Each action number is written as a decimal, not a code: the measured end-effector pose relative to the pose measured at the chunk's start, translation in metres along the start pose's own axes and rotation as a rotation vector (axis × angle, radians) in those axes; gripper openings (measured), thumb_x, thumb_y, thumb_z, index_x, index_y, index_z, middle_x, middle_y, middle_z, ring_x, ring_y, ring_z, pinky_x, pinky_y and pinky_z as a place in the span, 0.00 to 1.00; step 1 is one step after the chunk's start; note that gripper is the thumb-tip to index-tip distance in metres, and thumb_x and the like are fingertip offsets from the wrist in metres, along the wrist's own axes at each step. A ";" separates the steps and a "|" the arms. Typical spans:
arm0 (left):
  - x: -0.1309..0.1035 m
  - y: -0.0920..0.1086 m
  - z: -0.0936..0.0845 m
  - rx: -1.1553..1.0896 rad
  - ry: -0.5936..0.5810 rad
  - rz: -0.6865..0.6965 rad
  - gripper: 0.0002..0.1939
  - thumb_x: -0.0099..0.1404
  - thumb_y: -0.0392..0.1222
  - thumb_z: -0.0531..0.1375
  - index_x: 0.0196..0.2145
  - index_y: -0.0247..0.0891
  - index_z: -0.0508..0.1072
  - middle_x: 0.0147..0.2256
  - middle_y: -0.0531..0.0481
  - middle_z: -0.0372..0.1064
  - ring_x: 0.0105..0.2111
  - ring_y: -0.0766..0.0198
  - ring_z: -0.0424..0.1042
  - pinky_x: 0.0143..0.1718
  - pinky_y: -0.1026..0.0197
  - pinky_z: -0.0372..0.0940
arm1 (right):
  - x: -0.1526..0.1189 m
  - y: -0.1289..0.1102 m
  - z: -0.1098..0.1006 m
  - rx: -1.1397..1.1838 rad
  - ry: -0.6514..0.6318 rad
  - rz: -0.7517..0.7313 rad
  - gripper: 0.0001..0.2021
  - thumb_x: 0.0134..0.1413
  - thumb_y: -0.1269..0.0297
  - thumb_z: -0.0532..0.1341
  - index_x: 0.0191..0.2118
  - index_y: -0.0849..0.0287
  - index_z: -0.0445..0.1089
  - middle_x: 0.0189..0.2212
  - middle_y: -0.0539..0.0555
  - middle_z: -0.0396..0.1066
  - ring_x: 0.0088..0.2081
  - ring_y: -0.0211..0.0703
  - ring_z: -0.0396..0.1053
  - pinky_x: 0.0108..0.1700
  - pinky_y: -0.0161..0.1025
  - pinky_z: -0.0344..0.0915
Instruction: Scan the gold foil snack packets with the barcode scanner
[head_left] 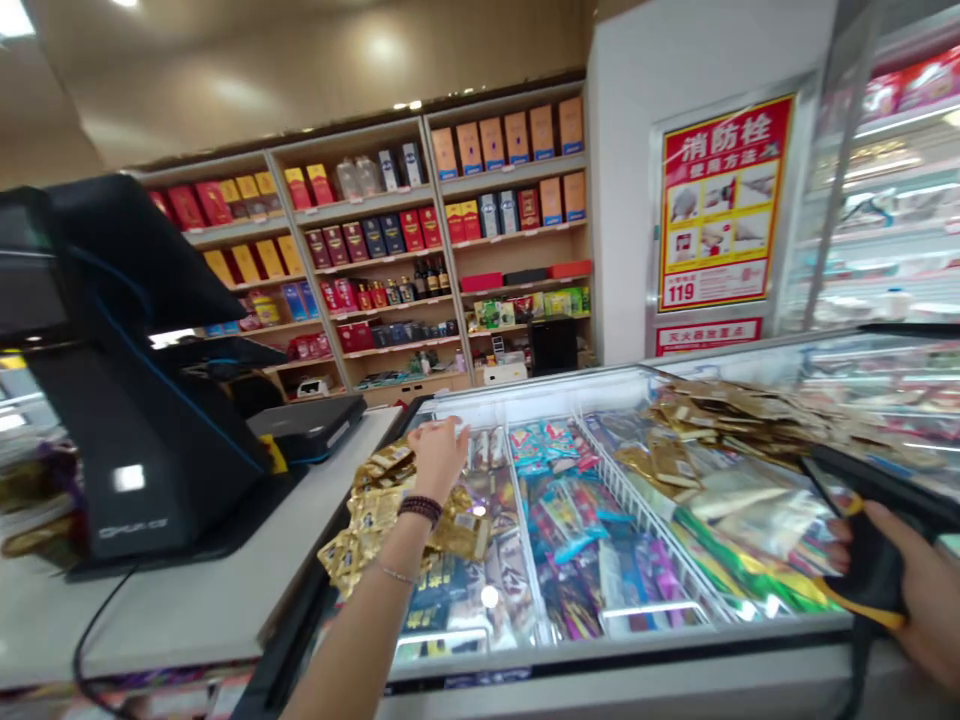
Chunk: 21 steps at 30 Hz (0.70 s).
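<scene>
My left hand (439, 452), with a dark beaded bracelet on the wrist, is over a pile of gold foil packets (364, 520) at the left of a glass-topped chest freezer (600, 650). Its fingers bend downward by the packets; their tips are hidden, so I cannot tell whether they grip one. At the right edge, my right hand (919, 580) is wrapped around the handle of a black barcode scanner (874, 570) with orange trim. Beyond the scanner, a larger heap of gold packets (742, 415) lies on the glass.
A black checkout terminal (150, 400) stands on the white counter (300, 530) to the left, its cable hanging in front. Wrapped ice creams (570, 510) show under the glass, parted by wire dividers. Shelves of boxes (360, 240) and a red fire-hydrant sign (724, 200) are behind.
</scene>
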<state>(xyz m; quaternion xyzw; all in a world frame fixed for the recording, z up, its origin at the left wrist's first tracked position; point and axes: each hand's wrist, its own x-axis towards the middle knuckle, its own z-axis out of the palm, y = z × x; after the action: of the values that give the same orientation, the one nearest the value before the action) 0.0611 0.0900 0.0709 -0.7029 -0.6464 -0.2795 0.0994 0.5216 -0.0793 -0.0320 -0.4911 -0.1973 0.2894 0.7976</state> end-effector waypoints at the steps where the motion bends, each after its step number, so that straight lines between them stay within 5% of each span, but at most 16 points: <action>1: 0.001 0.022 0.011 -0.067 -0.022 0.068 0.17 0.80 0.44 0.58 0.56 0.37 0.83 0.39 0.35 0.85 0.55 0.35 0.80 0.64 0.38 0.61 | -0.002 -0.003 0.001 0.033 0.033 0.048 0.22 0.31 0.47 0.82 0.29 0.52 0.76 0.23 0.54 0.64 0.21 0.43 0.61 0.16 0.41 0.60; 6: 0.007 0.146 0.080 -0.321 -0.191 0.291 0.16 0.77 0.47 0.63 0.57 0.40 0.82 0.51 0.39 0.85 0.55 0.46 0.81 0.59 0.51 0.70 | -0.015 -0.010 0.010 0.126 0.073 0.061 0.28 0.24 0.50 0.83 0.33 0.55 0.75 0.22 0.49 0.66 0.21 0.38 0.60 0.18 0.35 0.60; 12: -0.002 0.262 0.149 -0.506 -0.507 0.212 0.31 0.68 0.53 0.72 0.62 0.35 0.78 0.59 0.28 0.80 0.63 0.36 0.78 0.64 0.44 0.68 | -0.024 -0.012 0.013 0.148 0.074 -0.045 0.35 0.23 0.45 0.85 0.37 0.57 0.72 0.21 0.46 0.69 0.20 0.36 0.63 0.19 0.31 0.62; 16: -0.002 0.291 0.167 -0.366 -0.526 0.212 0.40 0.58 0.56 0.79 0.61 0.32 0.78 0.67 0.18 0.71 0.69 0.26 0.69 0.65 0.36 0.66 | -0.026 -0.012 0.014 0.133 0.092 -0.070 0.38 0.22 0.42 0.85 0.38 0.58 0.72 0.21 0.45 0.70 0.20 0.34 0.64 0.19 0.29 0.62; 21: 0.018 0.291 0.176 -0.324 -0.658 0.233 0.28 0.61 0.56 0.78 0.53 0.36 0.83 0.56 0.28 0.83 0.60 0.37 0.80 0.58 0.47 0.71 | -0.024 -0.008 0.013 0.119 0.086 -0.091 0.39 0.25 0.39 0.85 0.39 0.57 0.72 0.22 0.45 0.70 0.22 0.38 0.67 0.19 0.31 0.62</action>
<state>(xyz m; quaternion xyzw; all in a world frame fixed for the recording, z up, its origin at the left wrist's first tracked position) 0.3885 0.1519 -0.0005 -0.8305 -0.5068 -0.1243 -0.1947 0.4976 -0.0891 -0.0195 -0.4453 -0.1672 0.2427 0.8455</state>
